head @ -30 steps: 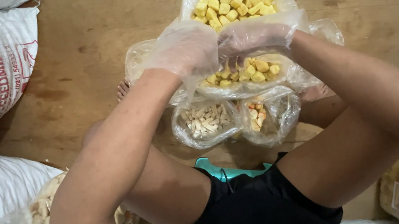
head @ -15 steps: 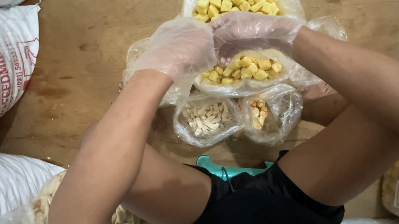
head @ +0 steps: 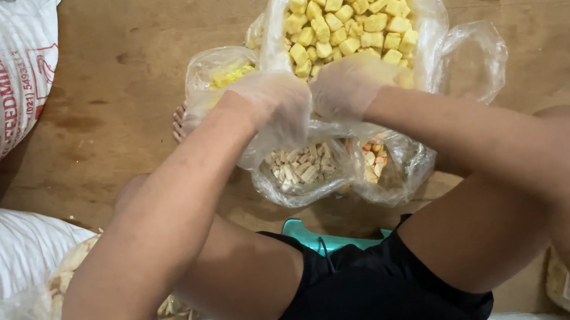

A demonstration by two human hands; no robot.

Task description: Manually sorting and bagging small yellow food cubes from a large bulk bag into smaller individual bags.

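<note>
The left hand [head: 275, 103] and the right hand [head: 350, 86], both gloved, are clenched on the big plastic bag [head: 421, 3] of yellow cubes [head: 347, 4]; two smaller bags [head: 304, 180] lie below.

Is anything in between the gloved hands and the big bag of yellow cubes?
Nothing visible. The left hand and right hand, both in thin clear gloves, already rest at the near edge of the big clear bag of yellow cubes. Two smaller bags lie below the hands, not between.
</note>
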